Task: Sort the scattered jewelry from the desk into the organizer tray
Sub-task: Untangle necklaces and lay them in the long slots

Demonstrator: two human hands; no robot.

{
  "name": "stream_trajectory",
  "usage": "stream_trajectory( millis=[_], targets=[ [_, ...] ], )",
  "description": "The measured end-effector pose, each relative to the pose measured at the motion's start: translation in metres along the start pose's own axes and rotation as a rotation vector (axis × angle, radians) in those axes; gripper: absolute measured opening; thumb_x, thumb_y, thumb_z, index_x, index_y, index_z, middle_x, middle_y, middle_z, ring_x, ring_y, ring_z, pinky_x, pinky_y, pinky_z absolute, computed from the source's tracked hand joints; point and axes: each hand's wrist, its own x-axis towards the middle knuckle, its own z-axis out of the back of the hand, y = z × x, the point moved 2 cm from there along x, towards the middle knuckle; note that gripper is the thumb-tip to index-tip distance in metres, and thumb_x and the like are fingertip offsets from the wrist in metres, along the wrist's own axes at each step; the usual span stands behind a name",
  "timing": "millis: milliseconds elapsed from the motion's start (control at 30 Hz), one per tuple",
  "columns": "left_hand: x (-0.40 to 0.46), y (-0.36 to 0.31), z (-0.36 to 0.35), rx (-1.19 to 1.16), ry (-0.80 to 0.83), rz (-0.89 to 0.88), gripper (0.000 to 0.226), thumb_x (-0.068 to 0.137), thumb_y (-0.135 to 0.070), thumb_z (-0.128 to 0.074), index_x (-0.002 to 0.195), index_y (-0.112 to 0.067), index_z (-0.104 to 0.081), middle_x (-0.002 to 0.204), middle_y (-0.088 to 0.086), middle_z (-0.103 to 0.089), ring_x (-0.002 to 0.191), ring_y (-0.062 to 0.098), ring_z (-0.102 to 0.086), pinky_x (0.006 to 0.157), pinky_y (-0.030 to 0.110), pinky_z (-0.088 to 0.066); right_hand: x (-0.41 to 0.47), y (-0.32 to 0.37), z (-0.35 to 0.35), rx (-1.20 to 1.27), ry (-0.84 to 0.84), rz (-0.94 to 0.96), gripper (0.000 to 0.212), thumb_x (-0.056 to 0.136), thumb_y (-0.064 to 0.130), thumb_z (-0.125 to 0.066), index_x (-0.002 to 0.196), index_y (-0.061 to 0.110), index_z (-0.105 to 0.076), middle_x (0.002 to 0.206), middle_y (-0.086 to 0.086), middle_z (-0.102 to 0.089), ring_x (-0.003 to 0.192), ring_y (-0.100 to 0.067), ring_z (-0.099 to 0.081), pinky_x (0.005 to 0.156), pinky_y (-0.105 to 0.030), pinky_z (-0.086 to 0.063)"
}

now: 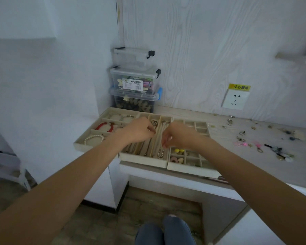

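Both hands are held over the middle organizer tray (143,160), above its long necklace slots. The left hand (140,129) and right hand (175,137) have curled, pinching fingers; what is gripped cannot be told. Scattered jewelry (258,138) is seen on the desk (254,167) at three o'clock.

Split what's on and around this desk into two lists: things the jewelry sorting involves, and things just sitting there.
Part of the job:
organizer trays
loose jewelry on the desk
pearl bracelet
red bracelet
left hand
right hand

Just lying about:
stacked clear storage boxes
wall socket
yellow warning sticker
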Motion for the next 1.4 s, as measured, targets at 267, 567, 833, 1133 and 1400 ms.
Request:
stream_trajectory(
  millis=[267, 567, 833, 1133, 1400],
  targets=[
    [-0.03, -0.003, -0.01, 0.008, -0.006, 0.016, 0.033, 0.092, -0.018, -0.054, 0.124, -0.015, -0.061, 0.135, 0.004, -0.054, 0.121, 0.018, -0.051, 0.088, 0.021, -0.034, -0.019, 0.017, -0.013, -0.059, 0.029, -0.009, 0.017, 0.079, 0.02, -0.071, 0.095, 0.02, -0.075, 0.095, 0.003, -0.073, 0.091, -0.014, -0.065, 0.08, -0.029, -0.053],
    [-0.038, -0.011, -0.015, 0.014, -0.024, 0.023, 0.034, 0.092, -0.013, -0.051, 0.125, -0.014, -0.061, 0.129, 0.005, -0.058, 0.116, 0.019, -0.054, 0.083, 0.019, -0.034, -0.021, 0.031, -0.017, -0.193, 0.017, -0.042, 0.02, 0.08, 0.01, -0.06, 0.096, 0.014, -0.072, 0.081, -0.005, -0.068, 0.068, -0.02, -0.062, 0.078, -0.036, -0.057],
    [-0.044, -0.012, -0.015, 0.04, -0.041, 0.009, 0.031, 0.094, -0.013, -0.048, 0.121, -0.013, -0.064, 0.121, 0.004, -0.063, 0.106, 0.019, -0.058, 0.081, 0.02, -0.037, -0.024, 0.031, -0.015, -0.182, -0.008, -0.07, 0.019, 0.082, 0.008, -0.058, 0.096, 0.011, -0.071, 0.083, -0.003, -0.067, 0.068, -0.02, -0.061, 0.073, -0.032, -0.057],
    [-0.052, -0.013, -0.014, 0.046, -0.01, 0.02, 0.035, 0.095, -0.013, -0.044, 0.126, -0.014, -0.06, 0.13, 0.005, -0.058, 0.116, 0.021, -0.054, 0.091, 0.025, -0.038, -0.02, 0.03, -0.017, -0.157, 0.055, -0.077, 0.019, 0.083, 0.006, -0.059, 0.098, 0.006, -0.069, 0.079, -0.007, -0.069, 0.075, -0.023, -0.068, 0.077, -0.033, -0.056],
    [-0.056, -0.01, -0.012, -0.923, -0.002, 0.22, 0.027, 0.09, 0.005, -0.039, 0.105, 0.0, -0.061, 0.088, 0.009, -0.048, 0.08, 0.017, -0.041, 0.081, 0.026, -0.041, -0.049, 0.023, 0.01, 0.355, -0.239, 0.027, 0.018, 0.089, 0.012, -0.06, 0.103, 0.01, -0.07, 0.071, 0.006, -0.059, 0.049, 0.007, -0.051, 0.049, -0.006, -0.036]
  ],
)
